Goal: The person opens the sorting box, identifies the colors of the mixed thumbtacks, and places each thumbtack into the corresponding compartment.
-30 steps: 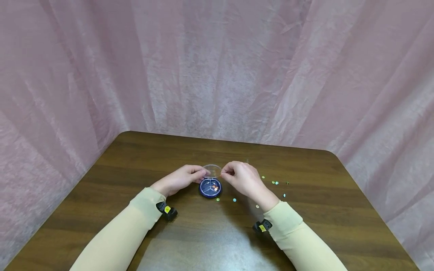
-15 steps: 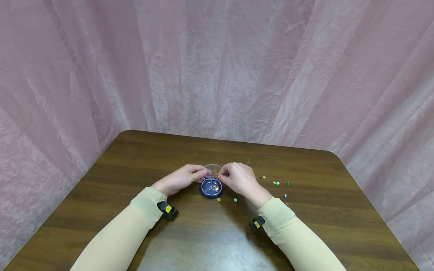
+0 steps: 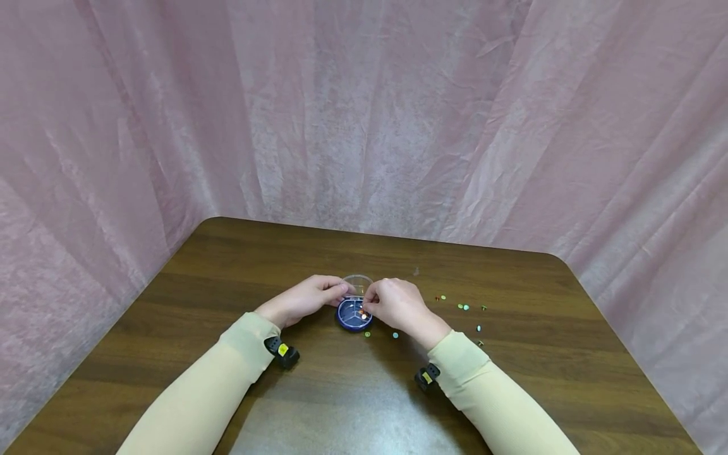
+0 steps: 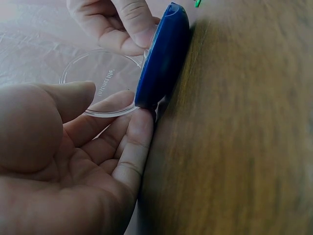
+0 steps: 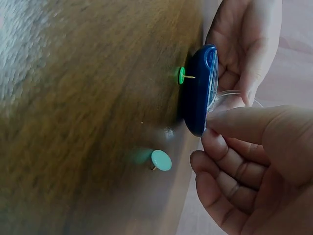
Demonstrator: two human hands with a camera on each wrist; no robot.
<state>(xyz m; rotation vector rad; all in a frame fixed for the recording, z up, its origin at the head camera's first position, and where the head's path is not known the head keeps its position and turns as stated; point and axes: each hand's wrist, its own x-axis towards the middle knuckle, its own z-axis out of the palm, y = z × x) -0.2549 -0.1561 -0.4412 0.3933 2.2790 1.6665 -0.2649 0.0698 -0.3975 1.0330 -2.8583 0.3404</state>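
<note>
A round blue pill case (image 3: 345,312) with three compartments lies on the table, its clear lid (image 4: 105,66) raised. My left hand (image 3: 309,296) holds it from the left, thumb on one side of the lid and fingers behind; one fingertip meets the blue base in the left wrist view. Several orange and pale thumbtacks (image 3: 364,316) lie in the right compartment. Over that compartment is my right hand (image 3: 400,304), thumb and index finger pinched together right at the rim. An orange-red thumbtack (image 3: 362,309) shows at these fingertips, mostly hidden by them.
A green thumbtack (image 5: 181,75) lies close by the case, and a turquoise thumbtack (image 5: 161,160) a bit farther right. Several more thumbtacks (image 3: 466,308) are scattered on the wooden table (image 3: 284,253) beyond the right hand. Pink curtains (image 3: 364,126) hang behind the table.
My right hand has moved left and down from beside the lid to the right compartment, with the orange-red thumbtack at its fingertips. The left hand keeps its hold on the case.
</note>
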